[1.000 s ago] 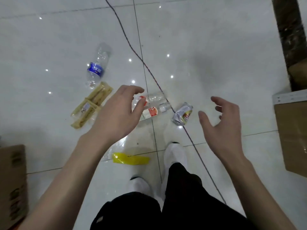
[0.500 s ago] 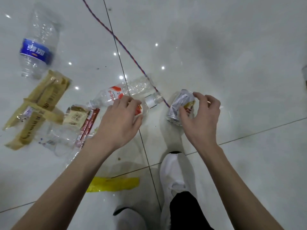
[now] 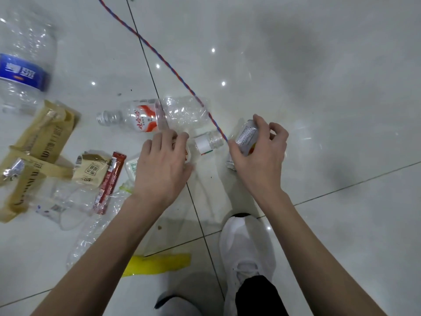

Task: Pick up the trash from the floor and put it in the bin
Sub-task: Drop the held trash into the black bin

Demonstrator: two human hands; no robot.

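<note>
Just past the white shoe (image 3: 246,247) and yellow wrapper (image 3: 157,263) at the bottom, the left hand (image 3: 164,169) has closed its grip over the small capped bottle (image 3: 206,143) at centre. The right hand (image 3: 262,160), only reaching round the crushed can (image 3: 247,139) half a second ago, now holds it tipped up off the floor (image 3: 319,87). Both look ready to carry, though no bin is in view; farther up, a twisted cord (image 3: 173,71) crosses the red-label bottle (image 3: 155,115), with tan wrappers (image 3: 38,144) and a blue-label bottle (image 3: 22,71) at left.
</note>
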